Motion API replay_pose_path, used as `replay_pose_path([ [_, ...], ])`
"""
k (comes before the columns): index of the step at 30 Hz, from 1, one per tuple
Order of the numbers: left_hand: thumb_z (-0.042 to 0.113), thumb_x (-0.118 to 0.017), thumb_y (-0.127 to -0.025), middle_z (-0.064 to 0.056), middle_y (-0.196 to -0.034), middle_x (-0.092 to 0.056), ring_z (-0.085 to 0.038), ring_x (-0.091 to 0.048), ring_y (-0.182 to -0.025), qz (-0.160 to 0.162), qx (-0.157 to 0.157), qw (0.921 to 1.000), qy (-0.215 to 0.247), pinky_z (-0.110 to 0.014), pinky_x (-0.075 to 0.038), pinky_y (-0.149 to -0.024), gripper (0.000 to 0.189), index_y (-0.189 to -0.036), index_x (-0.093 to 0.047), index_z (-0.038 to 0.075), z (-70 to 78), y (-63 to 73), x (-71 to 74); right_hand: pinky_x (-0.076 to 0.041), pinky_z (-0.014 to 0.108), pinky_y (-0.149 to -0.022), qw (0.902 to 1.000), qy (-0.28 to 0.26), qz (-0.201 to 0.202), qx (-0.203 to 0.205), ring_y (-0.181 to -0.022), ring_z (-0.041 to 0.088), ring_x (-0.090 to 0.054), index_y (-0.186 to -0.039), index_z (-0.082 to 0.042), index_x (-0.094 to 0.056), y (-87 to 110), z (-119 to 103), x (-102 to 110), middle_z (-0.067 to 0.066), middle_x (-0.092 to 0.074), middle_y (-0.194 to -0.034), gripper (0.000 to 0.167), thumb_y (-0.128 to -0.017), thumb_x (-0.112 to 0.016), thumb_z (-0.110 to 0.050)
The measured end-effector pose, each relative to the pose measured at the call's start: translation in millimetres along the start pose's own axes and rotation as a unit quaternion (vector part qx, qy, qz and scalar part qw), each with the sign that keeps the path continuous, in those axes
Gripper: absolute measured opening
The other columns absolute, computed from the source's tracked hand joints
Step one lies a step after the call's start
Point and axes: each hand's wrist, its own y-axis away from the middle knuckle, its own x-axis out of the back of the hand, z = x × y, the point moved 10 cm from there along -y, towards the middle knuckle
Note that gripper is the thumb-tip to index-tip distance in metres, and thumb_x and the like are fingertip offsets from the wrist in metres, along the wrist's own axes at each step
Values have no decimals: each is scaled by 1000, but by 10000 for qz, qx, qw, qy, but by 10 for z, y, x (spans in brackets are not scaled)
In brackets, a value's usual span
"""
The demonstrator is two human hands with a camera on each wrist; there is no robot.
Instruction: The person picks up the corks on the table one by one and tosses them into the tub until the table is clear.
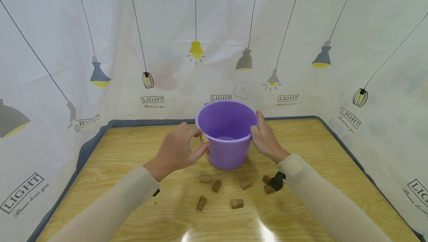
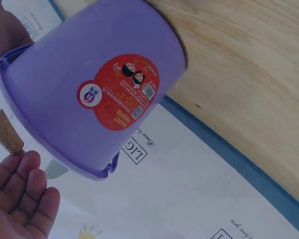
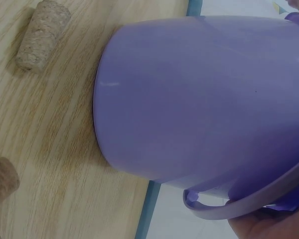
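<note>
A purple bucket (image 1: 229,156) stands upright on the wooden table. My right hand (image 1: 267,140) grips its rim on the right side, beside the handle (image 3: 254,208) that hangs down there. On the other side, my left hand (image 1: 175,148) pinches a tapered cork (image 2: 8,133) between thumb and fingertips, just outside the bucket's rim. The left wrist view has a red label (image 2: 119,94) on the bucket's wall. As far as the head view looks inside, only bare purple wall shows; the near part of the bottom is hidden.
Several loose corks lie in front of the bucket, among them a pale cork (image 1: 205,177), a brown cork (image 1: 201,203) and a speckled cork (image 1: 237,203). More corks (image 1: 269,189) lie partly behind the right wrist's camera (image 1: 277,181). A lamp-printed sheet (image 1: 220,75) encloses the table.
</note>
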Motion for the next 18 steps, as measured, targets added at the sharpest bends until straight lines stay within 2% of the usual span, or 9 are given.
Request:
replay_pose_path([
  [3,32,-80,-85,-1,-84,-69,-19,-59,-77,-20,18,9999,-105,-30,-51,-65,25,-90,-71,9,6,-51,-9,-20,52,-125,10000,-11,-1,-3,-152,37,-25,-163,-1,3,-1,3,-1,26,-23,-165,71,-103,-31,-19],
  [12,31,-75,-89,1,-80,-69,-19,-61,-78,9,-16,10000,-47,-33,-52,-71,18,-86,-70,14,44,-198,-51,-20,52,-125,10000,30,28,-17,-152,37,-26,-163,0,3,-2,-4,8,26,-24,-164,71,-103,-32,-18],
  [18,31,-75,-90,2,-81,-69,-18,-59,-78,-104,61,9999,-88,-32,-51,-70,17,-87,-71,15,49,-245,-90,-20,53,-125,10000,-6,17,-16,-152,37,-26,-163,-1,3,3,1,4,27,-25,-164,71,-104,-32,-17],
])
